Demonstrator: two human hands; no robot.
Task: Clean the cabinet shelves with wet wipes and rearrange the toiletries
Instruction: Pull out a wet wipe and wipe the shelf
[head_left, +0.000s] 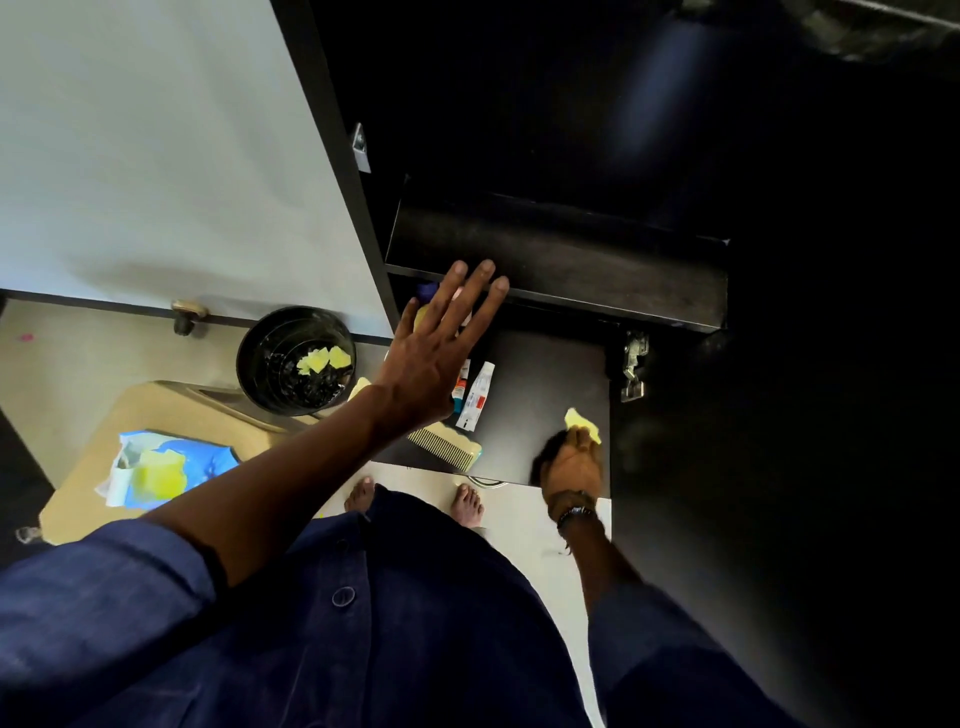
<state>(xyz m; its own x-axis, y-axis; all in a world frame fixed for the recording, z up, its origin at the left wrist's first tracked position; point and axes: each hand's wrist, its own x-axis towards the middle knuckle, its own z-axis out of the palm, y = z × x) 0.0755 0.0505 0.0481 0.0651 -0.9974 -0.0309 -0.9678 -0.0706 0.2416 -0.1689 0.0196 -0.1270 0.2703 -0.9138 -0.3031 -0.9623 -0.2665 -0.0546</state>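
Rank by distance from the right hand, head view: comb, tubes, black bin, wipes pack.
From the right hand, which presses a yellow wipe on the lower shelf:
1. Comb, just to its left at the shelf's front.
2. Tubes, left, farther back.
3. Black bin, on the floor.
4. Wipes pack, far left.

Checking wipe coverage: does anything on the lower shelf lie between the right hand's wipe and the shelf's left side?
Yes. Two tubes and a comb lie on the lower shelf, left of the right hand and its yellow wipe.
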